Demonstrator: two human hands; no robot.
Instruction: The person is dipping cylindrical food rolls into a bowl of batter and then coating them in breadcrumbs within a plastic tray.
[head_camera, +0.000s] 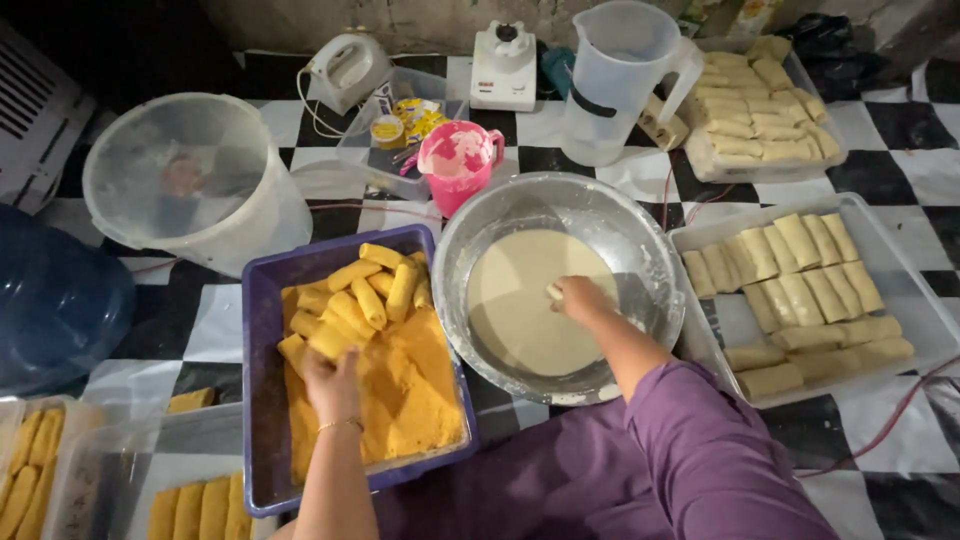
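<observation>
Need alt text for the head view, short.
Seen from above, a person's right hand dips a pale roll into batter in a metal bowl while the left hand rests on crumbed rolls in a purple tub of orange breadcrumbs. Trays of uncoated rolls sit to the right on a checkered surface.

White bucket, pink cup, clear jug, blue water bottle at back/left.
</observation>
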